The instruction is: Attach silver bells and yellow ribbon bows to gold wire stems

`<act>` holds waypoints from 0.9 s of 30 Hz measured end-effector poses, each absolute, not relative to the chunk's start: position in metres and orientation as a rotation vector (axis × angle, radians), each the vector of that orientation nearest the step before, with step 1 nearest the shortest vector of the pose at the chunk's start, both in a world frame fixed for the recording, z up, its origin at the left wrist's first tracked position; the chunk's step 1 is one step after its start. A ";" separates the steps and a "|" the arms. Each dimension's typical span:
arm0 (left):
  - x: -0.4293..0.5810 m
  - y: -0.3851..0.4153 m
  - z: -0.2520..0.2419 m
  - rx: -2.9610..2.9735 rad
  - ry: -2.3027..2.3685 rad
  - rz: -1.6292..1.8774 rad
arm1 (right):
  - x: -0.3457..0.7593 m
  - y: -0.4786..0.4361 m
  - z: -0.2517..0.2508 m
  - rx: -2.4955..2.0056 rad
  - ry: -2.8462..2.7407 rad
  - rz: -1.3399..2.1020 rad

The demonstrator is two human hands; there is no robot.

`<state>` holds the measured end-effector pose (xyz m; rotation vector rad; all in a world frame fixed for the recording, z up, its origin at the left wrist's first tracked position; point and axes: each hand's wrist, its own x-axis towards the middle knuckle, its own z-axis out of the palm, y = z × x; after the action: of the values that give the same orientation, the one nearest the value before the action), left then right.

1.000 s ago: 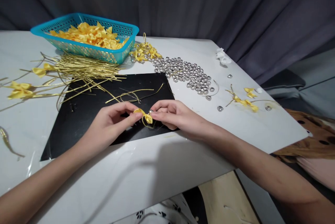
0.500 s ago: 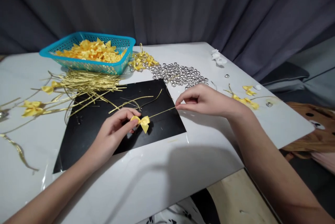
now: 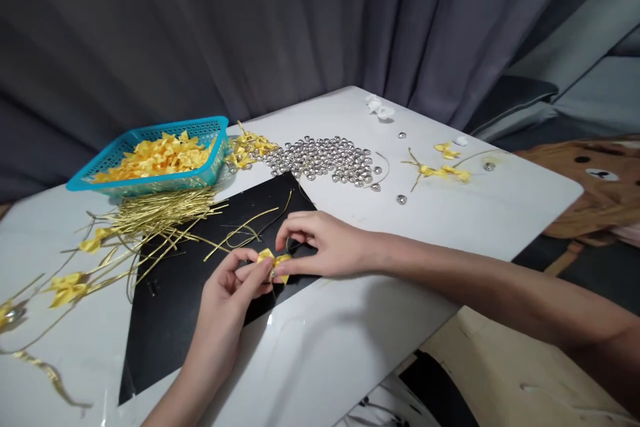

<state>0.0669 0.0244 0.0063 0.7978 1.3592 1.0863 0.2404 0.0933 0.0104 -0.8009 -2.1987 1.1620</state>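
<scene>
A yellow ribbon bow (image 3: 283, 270) is held low over the black board (image 3: 170, 320). My left hand (image 3: 233, 287) pinches the bow's left side between thumb and fingers. From the right, my right hand (image 3: 320, 247) has come up to the same bow, its thumb pressed on the bow's right loop and its index finger arched above. A small shiny spot shows at the bow's middle, between the two thumbs. The thin cord seen earlier is mostly hidden by the right hand. Loose gold cords (image 3: 245, 230) lie on the board just beyond my fingers.
A blue basket (image 3: 145, 182) of yellow bows stands at the back left, with a bundle of gold cords (image 3: 165, 210) before it. Silver beads (image 3: 325, 157) are spread behind the board. Tied bows (image 3: 440, 172) lie on the right, another bow (image 3: 67, 288) on the left.
My right hand has moved left from the stretched cord's end to the bow. My left hand still pinches the bow. The view has turned somewhat to the right.
</scene>
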 end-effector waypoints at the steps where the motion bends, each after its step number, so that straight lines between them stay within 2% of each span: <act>1: 0.069 0.023 0.006 0.793 1.349 1.089 | 0.238 0.092 0.008 -0.806 -2.196 1.184; 15: 0.066 0.023 0.005 0.919 1.307 0.983 | 0.244 0.099 0.010 -0.818 -2.068 1.515; 27: 0.071 0.021 0.004 1.118 1.465 0.998 | 0.244 0.092 0.013 -0.919 -2.186 1.294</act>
<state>0.0710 0.0213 0.0035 1.1181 1.4648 0.9984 0.2445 0.0922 0.0129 -0.9185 -2.1863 1.2943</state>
